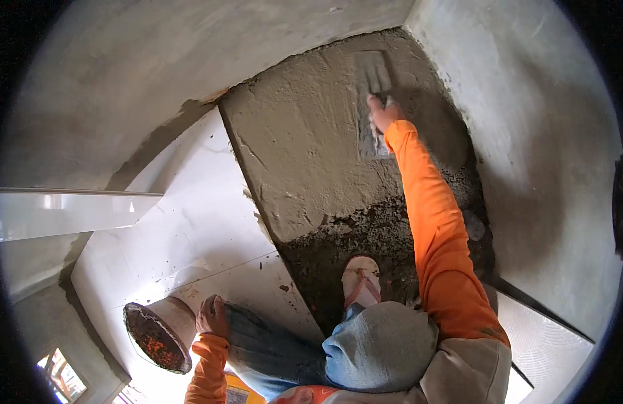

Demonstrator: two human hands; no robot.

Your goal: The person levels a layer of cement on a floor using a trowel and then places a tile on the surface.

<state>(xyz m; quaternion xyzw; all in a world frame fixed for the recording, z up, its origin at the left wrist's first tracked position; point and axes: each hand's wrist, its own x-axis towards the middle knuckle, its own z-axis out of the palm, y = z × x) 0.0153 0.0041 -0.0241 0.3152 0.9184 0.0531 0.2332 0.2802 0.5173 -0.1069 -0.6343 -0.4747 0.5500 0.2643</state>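
Observation:
My right hand (pixel 385 116) grips the handle of a rectangular plastering trowel (pixel 373 71), which lies against the wet grey mortar (pixel 291 135) near the far right of the floor. The mortar is smooth at the far end and breaks into dark, crumbly mix (pixel 365 229) closer to me. My left hand (pixel 213 318) rests at my bent knee with nothing seen in it, fingers curving over the denim. Beside it is a bucket (pixel 173 316), its dark, dirty inside flecked with orange.
White tiles (pixel 183 222) cover the floor to the left, ending along the mortar. Grey plastered walls (pixel 533 114) rise at the far side and right. A pale panel edge (pixel 76 212) juts in at left. My sandalled foot (pixel 361 276) stands on the dark mix.

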